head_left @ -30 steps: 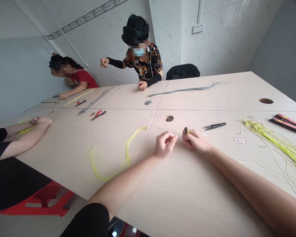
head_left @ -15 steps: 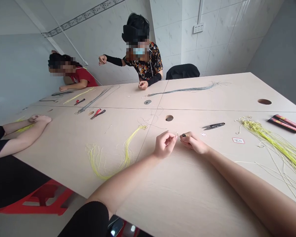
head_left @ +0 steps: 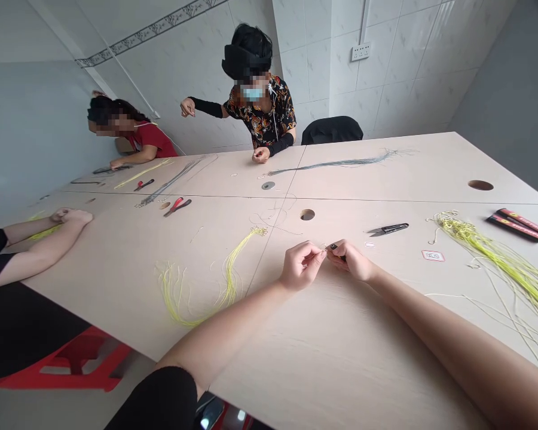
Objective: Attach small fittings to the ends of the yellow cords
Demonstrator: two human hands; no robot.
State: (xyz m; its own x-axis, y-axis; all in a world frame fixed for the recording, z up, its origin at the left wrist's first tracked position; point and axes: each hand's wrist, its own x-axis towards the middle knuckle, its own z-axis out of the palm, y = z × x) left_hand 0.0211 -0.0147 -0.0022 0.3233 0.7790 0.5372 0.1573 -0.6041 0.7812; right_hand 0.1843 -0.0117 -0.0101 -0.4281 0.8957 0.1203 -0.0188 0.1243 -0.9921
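Note:
My left hand (head_left: 303,265) is closed in a pinch on a thin curved piece that looks like a fish hook; it is too small to see clearly. Touching or nearly touching those fingertips is my right hand (head_left: 355,261), its fingers wrapped round a small black tool (head_left: 334,246) that is mostly hidden. Left of my hands lies a bundle of yellow lines (head_left: 233,263) with small hooks at its upper end. A larger bundle of yellow lines (head_left: 497,254) with hooks lies at the right. Black thread snips (head_left: 389,229) rest beyond my right hand.
Black-and-red packets (head_left: 520,224) and a small label card (head_left: 433,255) lie at the right. Round holes (head_left: 307,214) pierce the table (head_left: 341,352). Red-handled pliers (head_left: 178,207) and grey line bundles (head_left: 332,163) lie farther off. Co-workers (head_left: 262,113) sit across and left.
My two hands have come together, closing the small gap between their fingertips. The black tool in my right hand has turned slightly. The bundles on the table have not moved.

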